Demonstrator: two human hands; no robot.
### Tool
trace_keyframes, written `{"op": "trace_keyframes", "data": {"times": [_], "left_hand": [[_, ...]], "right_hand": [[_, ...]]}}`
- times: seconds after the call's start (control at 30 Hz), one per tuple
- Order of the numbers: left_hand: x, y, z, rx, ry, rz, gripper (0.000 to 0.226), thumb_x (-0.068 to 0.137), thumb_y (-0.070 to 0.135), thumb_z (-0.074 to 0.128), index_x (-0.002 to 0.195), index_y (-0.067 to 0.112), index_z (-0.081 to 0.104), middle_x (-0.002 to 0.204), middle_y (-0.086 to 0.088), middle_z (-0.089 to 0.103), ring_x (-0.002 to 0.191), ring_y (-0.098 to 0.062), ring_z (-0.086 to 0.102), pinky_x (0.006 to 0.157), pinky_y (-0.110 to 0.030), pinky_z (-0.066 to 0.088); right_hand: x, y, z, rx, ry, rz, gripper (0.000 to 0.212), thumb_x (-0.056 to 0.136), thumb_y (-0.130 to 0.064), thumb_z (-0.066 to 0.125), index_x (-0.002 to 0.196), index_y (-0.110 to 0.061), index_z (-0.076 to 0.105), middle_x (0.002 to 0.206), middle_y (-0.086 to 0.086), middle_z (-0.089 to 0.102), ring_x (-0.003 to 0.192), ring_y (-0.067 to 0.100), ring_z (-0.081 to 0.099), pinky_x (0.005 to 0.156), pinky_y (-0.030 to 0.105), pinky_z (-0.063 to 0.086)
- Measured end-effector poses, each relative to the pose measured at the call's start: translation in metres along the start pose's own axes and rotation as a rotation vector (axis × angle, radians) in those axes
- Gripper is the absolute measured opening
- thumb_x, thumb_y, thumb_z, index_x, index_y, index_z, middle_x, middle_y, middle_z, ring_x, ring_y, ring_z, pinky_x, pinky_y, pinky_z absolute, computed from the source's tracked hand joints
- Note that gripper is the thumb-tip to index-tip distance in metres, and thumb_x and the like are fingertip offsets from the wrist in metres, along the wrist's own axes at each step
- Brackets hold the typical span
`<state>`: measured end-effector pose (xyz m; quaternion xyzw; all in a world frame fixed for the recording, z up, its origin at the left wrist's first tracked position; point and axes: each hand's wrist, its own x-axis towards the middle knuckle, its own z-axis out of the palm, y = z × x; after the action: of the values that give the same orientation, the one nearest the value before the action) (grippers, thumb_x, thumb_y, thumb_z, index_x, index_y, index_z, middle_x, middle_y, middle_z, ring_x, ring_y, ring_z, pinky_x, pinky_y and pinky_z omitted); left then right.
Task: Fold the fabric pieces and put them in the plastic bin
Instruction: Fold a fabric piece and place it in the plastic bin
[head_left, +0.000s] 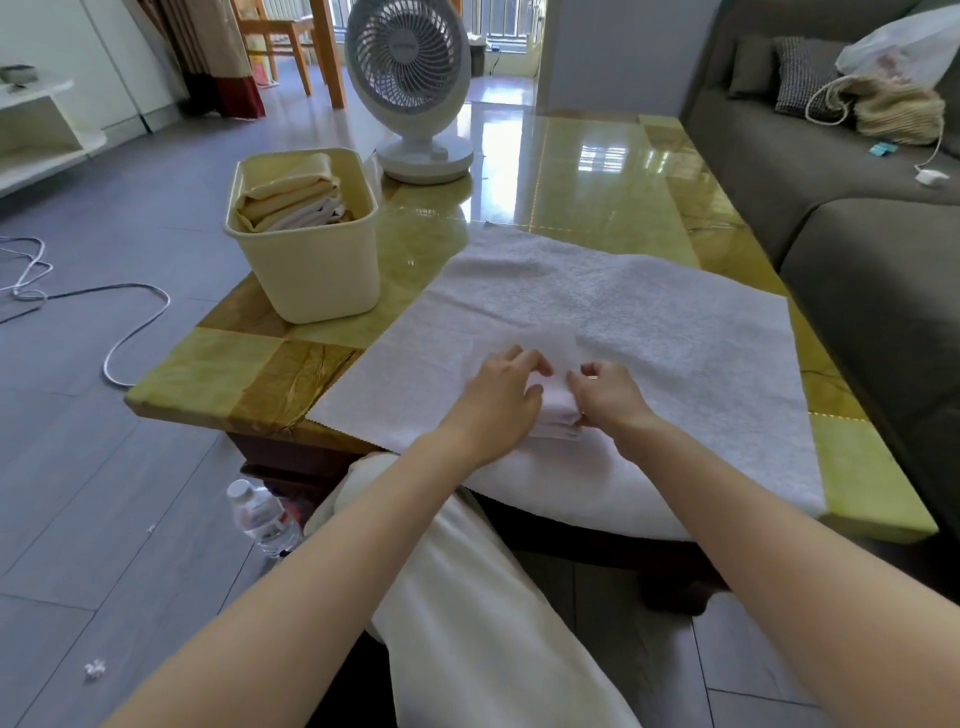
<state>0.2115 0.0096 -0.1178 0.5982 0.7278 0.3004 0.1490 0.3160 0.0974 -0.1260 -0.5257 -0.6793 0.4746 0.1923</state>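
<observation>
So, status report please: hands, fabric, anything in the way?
Left hand and right hand both gripping small folded fabric piece, atop the spread white cloth. Plastic bin far left, folded pieces already inside. Nothing between hands and bin.

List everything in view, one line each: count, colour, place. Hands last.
folded fabric piece: one, pale pink-white, on the spread cloth between the hands
spread cloth: one, white, covering the table's near end
plastic bin: one, cream, table's left edge
folded fabrics: several, cream and white, inside the bin
table: one, glossy yellow-green, centre
fan: one, white, table's far left corner
water bottle: one, clear, floor at left
cables: a few, white and dark, floor at left
sofa: one, grey, right
woven bag: one, beige, on sofa
left hand: one, holds the folded piece's left side
right hand: one, pinches its right side
</observation>
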Motion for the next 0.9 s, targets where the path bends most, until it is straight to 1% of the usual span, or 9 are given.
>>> {"op": "trace_keyframes", "data": {"times": [0.13,0.27,0.4,0.53,0.6,0.63,0.7,0.8,0.9], "left_hand": [[0.009,-0.018,-0.009,0.260,-0.077,-0.120,0.039,0.094,0.020,0.043,0.133,0.018,0.045,0.140,-0.003,0.041,0.128,-0.026,0.035,0.102,-0.039,0.031],[0.009,-0.029,-0.007,0.322,-0.185,-0.180,0.045,0.096,0.030,0.041,0.140,0.020,0.037,0.149,0.000,0.031,0.131,-0.028,0.031,0.104,-0.040,0.029],[0.008,-0.031,-0.003,0.380,-0.188,-0.179,0.048,0.096,0.034,0.039,0.142,0.023,0.034,0.152,0.001,0.025,0.133,-0.027,0.030,0.105,-0.042,0.027],[0.008,-0.032,-0.004,0.396,-0.196,-0.171,0.051,0.095,0.037,0.039,0.144,0.026,0.031,0.154,0.001,0.021,0.135,-0.026,0.027,0.106,-0.043,0.025],[0.008,-0.033,-0.005,0.403,-0.202,-0.171,0.053,0.095,0.039,0.040,0.145,0.027,0.028,0.156,0.002,0.017,0.136,-0.025,0.024,0.107,-0.043,0.023],[0.009,-0.034,-0.006,0.409,-0.207,-0.170,0.054,0.095,0.040,0.039,0.146,0.027,0.027,0.157,0.002,0.016,0.137,-0.025,0.023,0.107,-0.043,0.023],[0.011,-0.034,-0.005,0.428,-0.222,-0.167,0.055,0.094,0.041,0.038,0.146,0.028,0.025,0.157,0.003,0.014,0.137,-0.025,0.022,0.107,-0.043,0.022],[0.012,-0.035,-0.004,0.435,-0.230,-0.166,0.054,0.095,0.042,0.037,0.146,0.029,0.025,0.157,0.003,0.013,0.138,-0.025,0.021,0.107,-0.044,0.021],[0.011,-0.036,-0.005,0.427,-0.216,-0.156,0.053,0.096,0.040,0.036,0.146,0.027,0.025,0.157,0.002,0.014,0.138,-0.025,0.022,0.108,-0.043,0.021]], "right_hand": [[0.008,0.001,0.002,-0.080,0.018,0.005,0.027,0.096,-0.017,0.045,0.093,0.005,0.061,0.085,0.015,0.058,0.083,0.033,0.061,0.086,0.048,0.052],[0.009,0.004,0.003,-0.144,0.001,0.052,0.034,0.096,-0.023,0.047,0.113,0.006,0.054,0.100,0.020,0.063,0.089,0.036,0.064,0.075,0.037,0.052],[0.008,0.006,0.002,-0.219,0.005,0.079,0.043,0.096,-0.029,0.048,0.124,0.003,0.041,0.112,0.020,0.061,0.102,0.036,0.060,0.085,0.039,0.051],[0.004,0.002,-0.001,-0.231,-0.015,0.060,0.044,0.096,-0.033,0.049,0.125,-0.001,0.040,0.117,0.015,0.057,0.089,0.029,0.062,0.069,0.032,0.049],[0.002,0.001,-0.003,-0.197,-0.028,0.046,0.044,0.095,-0.031,0.051,0.125,-0.001,0.039,0.119,0.017,0.056,0.084,0.030,0.065,0.072,0.034,0.053],[0.002,0.001,-0.004,-0.199,-0.029,0.045,0.044,0.095,-0.029,0.052,0.126,-0.001,0.038,0.120,0.017,0.055,0.084,0.031,0.065,0.070,0.033,0.052],[0.003,0.002,-0.005,-0.253,-0.027,0.058,0.046,0.095,-0.027,0.051,0.129,0.000,0.036,0.123,0.018,0.052,0.096,0.033,0.062,0.065,0.030,0.047],[0.003,0.004,-0.001,-0.353,-0.022,0.096,0.049,0.096,-0.028,0.050,0.132,0.001,0.035,0.126,0.018,0.052,0.112,0.032,0.055,0.077,0.030,0.041],[0.006,0.004,0.000,-0.339,-0.031,0.096,0.042,0.094,-0.030,0.049,0.120,0.003,0.048,0.116,0.018,0.058,0.100,0.030,0.057,0.073,0.029,0.039]]}}
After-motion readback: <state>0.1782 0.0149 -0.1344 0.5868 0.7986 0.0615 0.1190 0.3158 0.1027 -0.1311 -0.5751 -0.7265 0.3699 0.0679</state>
